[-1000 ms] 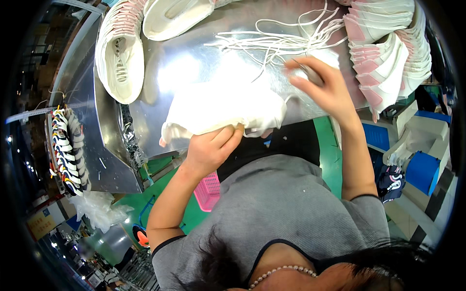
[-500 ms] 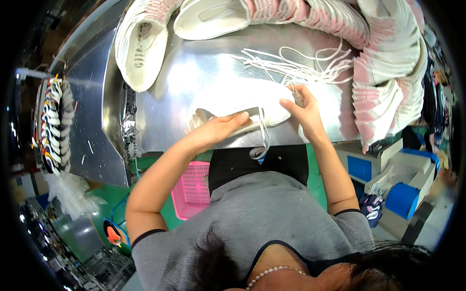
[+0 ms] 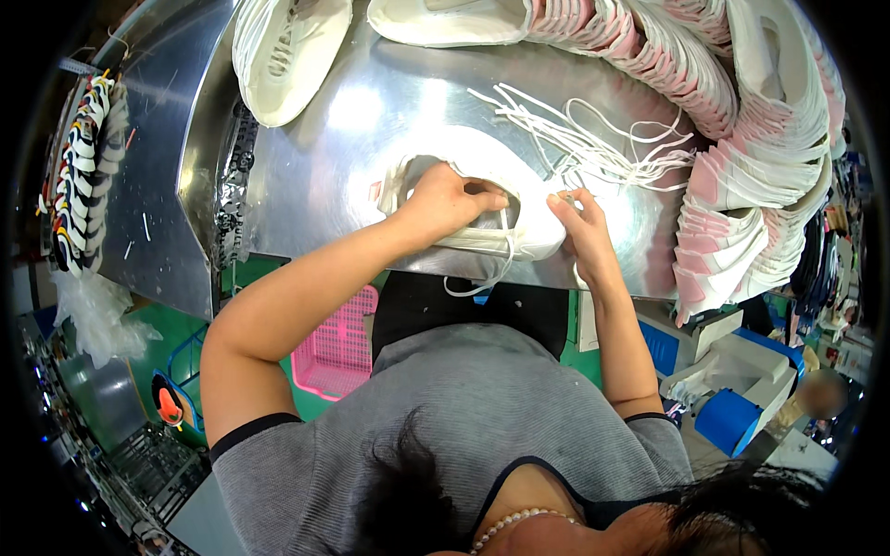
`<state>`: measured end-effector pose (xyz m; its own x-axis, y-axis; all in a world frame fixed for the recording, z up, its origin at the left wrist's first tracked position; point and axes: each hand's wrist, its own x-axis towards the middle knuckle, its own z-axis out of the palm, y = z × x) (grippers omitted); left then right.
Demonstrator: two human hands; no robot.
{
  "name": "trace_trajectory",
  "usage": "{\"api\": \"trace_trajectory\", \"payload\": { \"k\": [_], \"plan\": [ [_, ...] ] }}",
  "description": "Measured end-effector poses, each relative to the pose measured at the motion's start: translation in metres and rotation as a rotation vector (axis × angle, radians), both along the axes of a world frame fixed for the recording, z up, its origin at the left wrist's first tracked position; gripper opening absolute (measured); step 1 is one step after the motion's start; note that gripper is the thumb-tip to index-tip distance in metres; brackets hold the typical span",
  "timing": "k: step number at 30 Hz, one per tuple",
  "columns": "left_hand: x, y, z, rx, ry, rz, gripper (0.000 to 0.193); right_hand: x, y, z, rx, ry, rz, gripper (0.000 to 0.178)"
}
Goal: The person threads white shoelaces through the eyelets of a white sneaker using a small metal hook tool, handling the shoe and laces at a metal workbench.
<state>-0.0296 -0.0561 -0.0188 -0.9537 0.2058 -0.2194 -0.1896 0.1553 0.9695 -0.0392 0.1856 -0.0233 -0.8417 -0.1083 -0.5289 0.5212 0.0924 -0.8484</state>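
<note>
The white fabric shoe upper (image 3: 533,218) lies at the centre of the frame, its long axis running left to right, its rounded closed end pointing right and slightly down. Glare blurs its upper outline. The left hand (image 3: 443,202) reaches into its opening; its fingertips are hidden, so their grip cannot be told. The right hand (image 3: 586,230) pinches a small greyish item (image 3: 567,198), too small to identify. A thin white lace (image 3: 505,264) droops past the front edge of the shiny metal surface (image 3: 306,185), which is bare left of the upper. Loose white cord-like laces (image 3: 593,144) lie upper right; stacked white-and-pink shoe uppers (image 3: 760,195) are cut off above.
</note>
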Motion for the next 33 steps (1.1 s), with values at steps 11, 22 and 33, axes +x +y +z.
{"api": "trace_trajectory", "payload": {
  "k": [11, 22, 33],
  "plan": [
    [0.022, -0.019, 0.022, -0.883, 0.653, 0.03, 0.009, 0.013, 0.002, -0.009, -0.05, 0.158, -0.016, 0.034],
    [0.106, -0.274, 0.071, -1.422, 0.508, 0.756, 0.018, 0.018, 0.044, -0.016, -0.074, 0.235, -0.063, 0.038],
    [0.036, -0.004, 0.114, 0.167, 0.228, 0.081, 0.008, 0.021, 0.034, -0.005, 0.721, 0.799, -0.025, 0.042]
  ]
}}
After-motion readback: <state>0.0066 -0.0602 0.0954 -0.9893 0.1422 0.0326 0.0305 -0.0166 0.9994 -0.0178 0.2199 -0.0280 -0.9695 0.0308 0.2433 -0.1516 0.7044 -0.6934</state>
